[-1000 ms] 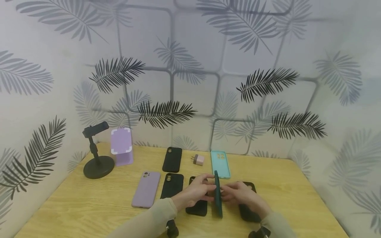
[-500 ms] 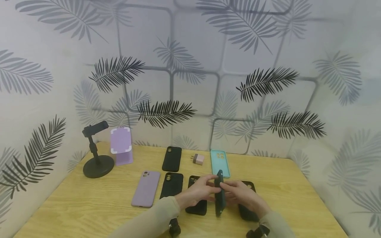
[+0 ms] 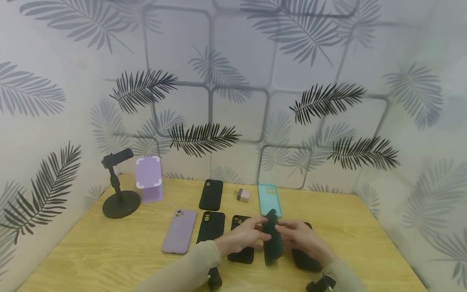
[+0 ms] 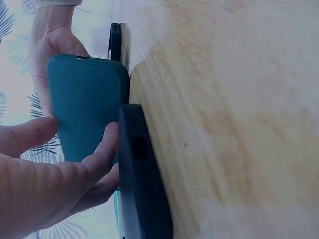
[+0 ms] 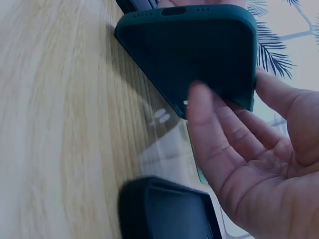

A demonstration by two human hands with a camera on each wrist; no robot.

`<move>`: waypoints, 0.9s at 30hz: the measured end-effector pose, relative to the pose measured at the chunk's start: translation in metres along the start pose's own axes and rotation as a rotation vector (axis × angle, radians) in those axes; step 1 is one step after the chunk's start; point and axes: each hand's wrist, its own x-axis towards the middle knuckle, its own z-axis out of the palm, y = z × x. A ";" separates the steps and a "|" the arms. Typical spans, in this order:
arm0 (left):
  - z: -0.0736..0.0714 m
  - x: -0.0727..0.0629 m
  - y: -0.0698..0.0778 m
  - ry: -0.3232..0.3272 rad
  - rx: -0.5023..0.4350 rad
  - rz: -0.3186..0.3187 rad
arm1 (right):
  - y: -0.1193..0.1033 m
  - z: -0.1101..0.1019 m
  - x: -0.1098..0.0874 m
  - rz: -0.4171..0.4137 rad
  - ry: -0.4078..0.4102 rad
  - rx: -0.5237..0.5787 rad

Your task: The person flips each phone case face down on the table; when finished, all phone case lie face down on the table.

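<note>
As hands hold green case, matte corners curve.

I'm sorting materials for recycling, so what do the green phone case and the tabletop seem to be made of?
Green phone case: probably silicone or soft plastic, matte; its smooth, even surface shows no sharp glare.

Tabletop: wood or wood-look laminate, with a slight sheen; streaky grain and pale reflections show, but they don't settle which.

There're 7 ph. cases, 2 stands, 1 chgr & 2 hands.
</note>
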 end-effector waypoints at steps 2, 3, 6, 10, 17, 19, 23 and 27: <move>0.000 0.000 0.001 0.000 0.014 -0.002 | 0.001 -0.003 -0.002 0.008 0.047 -0.025; -0.001 0.000 0.002 0.002 0.019 -0.005 | 0.001 -0.005 -0.002 0.011 0.063 -0.036; -0.001 -0.001 0.002 0.005 0.024 -0.012 | 0.004 -0.009 -0.006 0.009 0.088 -0.080; -0.001 -0.002 0.001 0.004 0.017 -0.014 | 0.006 -0.011 -0.012 0.011 0.111 -0.137; -0.001 -0.005 0.004 -0.007 0.033 -0.025 | 0.005 -0.011 -0.015 0.036 0.183 -0.243; -0.001 -0.005 0.004 -0.006 0.032 -0.026 | 0.005 -0.011 -0.015 0.032 0.186 -0.267; -0.001 -0.005 0.004 -0.003 0.031 -0.019 | 0.006 -0.012 -0.015 0.024 0.184 -0.311; -0.001 -0.005 0.003 -0.002 0.037 -0.012 | 0.004 -0.013 -0.015 0.020 0.169 -0.354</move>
